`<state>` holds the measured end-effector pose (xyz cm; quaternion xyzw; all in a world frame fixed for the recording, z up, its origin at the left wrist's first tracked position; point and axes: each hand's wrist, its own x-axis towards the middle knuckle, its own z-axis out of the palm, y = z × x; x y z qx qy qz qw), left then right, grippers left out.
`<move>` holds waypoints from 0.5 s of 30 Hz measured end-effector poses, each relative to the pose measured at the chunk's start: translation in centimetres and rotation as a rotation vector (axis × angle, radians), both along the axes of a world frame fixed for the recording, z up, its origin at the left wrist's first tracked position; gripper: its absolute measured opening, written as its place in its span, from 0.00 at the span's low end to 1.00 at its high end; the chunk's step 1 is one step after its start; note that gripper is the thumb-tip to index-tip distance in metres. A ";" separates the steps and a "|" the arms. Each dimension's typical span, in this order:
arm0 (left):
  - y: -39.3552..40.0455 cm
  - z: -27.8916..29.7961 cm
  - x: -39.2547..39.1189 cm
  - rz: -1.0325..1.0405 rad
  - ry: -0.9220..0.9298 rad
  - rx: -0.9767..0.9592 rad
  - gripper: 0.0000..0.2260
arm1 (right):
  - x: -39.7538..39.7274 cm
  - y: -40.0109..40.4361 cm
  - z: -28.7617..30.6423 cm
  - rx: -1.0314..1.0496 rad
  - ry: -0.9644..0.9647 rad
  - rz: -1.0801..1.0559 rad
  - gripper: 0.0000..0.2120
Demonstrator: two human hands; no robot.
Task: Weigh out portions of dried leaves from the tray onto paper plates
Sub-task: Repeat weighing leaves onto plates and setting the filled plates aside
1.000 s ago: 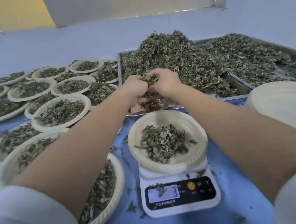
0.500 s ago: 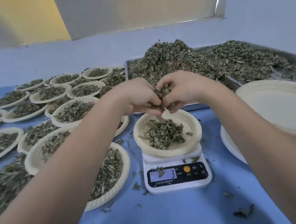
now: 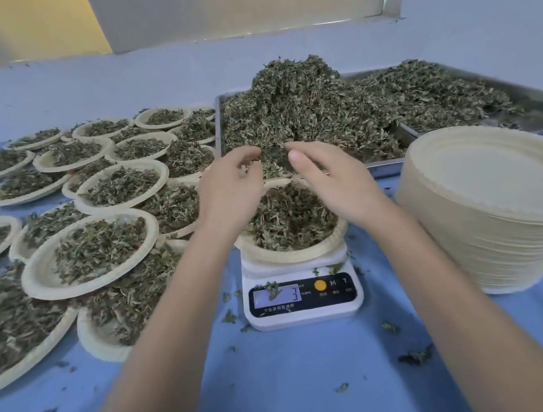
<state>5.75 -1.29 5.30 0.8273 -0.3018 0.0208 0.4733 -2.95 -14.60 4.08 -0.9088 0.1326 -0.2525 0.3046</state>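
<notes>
the plate on the scale (image 3: 290, 255) sits flat, mouth straight up, round so i see no long axis to speak of; its heap of dried leaves (image 3: 290, 218) is mounded toward the middle. everything i place from the scale (image 3: 303, 300): the plate rests on its platform, my left hand (image 3: 231, 190) and right hand (image 3: 329, 181) hover just above the plate's far half, fingers loosely spread, a few leaves dropping between them and nothing gripped that i can make out. the metal tray (image 3: 463, 149) lies just behind the scale, the filled plates (image 3: 90, 254) to its left, the stack of empty plates (image 3: 495, 211) to its right. my worry: a leaf lies across the display, hiding digits beside the "3", so i could misread. a wrist brushing the rim would skew the weight, and falling leaves could miss the plate.
</notes>
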 end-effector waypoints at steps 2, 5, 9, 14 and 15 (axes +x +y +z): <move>-0.2 -1.0 -0.4 0.003 0.020 -0.060 0.13 | -0.1 0.3 -1.3 0.105 -0.091 -0.009 0.20; -0.1 -1.9 -0.3 0.028 0.049 -0.125 0.14 | -0.4 0.6 -2.7 0.235 -0.177 -0.019 0.18; 0.3 -2.5 -0.1 0.029 0.113 -0.195 0.14 | -0.7 0.5 -3.4 0.377 -0.201 -0.017 0.19; 0.5 -3.2 -0.1 0.037 0.197 -0.245 0.14 | -0.8 -0.1 -3.9 0.459 -0.198 -0.047 0.21; 0.6 -3.4 -0.2 0.036 0.207 -0.251 0.14 | -0.9 -0.2 -4.0 0.464 -0.193 -0.053 0.21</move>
